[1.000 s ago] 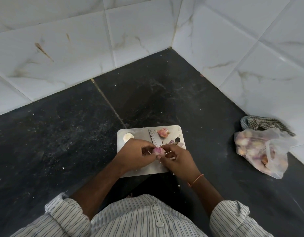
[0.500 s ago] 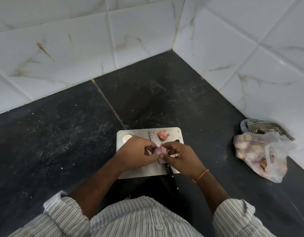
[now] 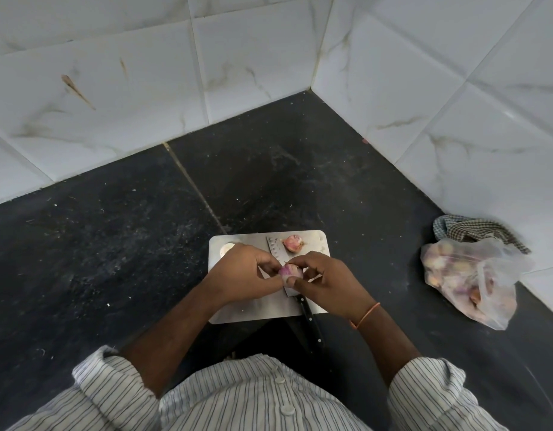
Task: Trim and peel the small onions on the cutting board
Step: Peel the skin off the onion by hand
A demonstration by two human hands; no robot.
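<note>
Both hands meet over the middle of the steel cutting board point(image 3: 247, 309), and their grip closes on one small onion: the left hand point(image 3: 241, 275) curls its fingers round the near-left side of the bulb, while the right hand point(image 3: 325, 283) pinches it from the right with thumb and fingertips. That held onion point(image 3: 288, 270) shows a purple-pink top and a paler, whitish underside where skin seems to be partly off; how much skin is left I cannot tell. Just beyond the grip, near the board's far edge, lies a second onion point(image 3: 293, 243), pink, with a dry brownish tip pointing right. Under the grip lies a knife point(image 3: 309, 318), its blade flat on the board and its black handle reaching past the near edge toward the person. Well to the right of the grip, on the dark desk point(image 3: 113, 244), sits a clear plastic bag of onions point(image 3: 468, 278) touching a checked cloth point(image 3: 477, 228).
</note>
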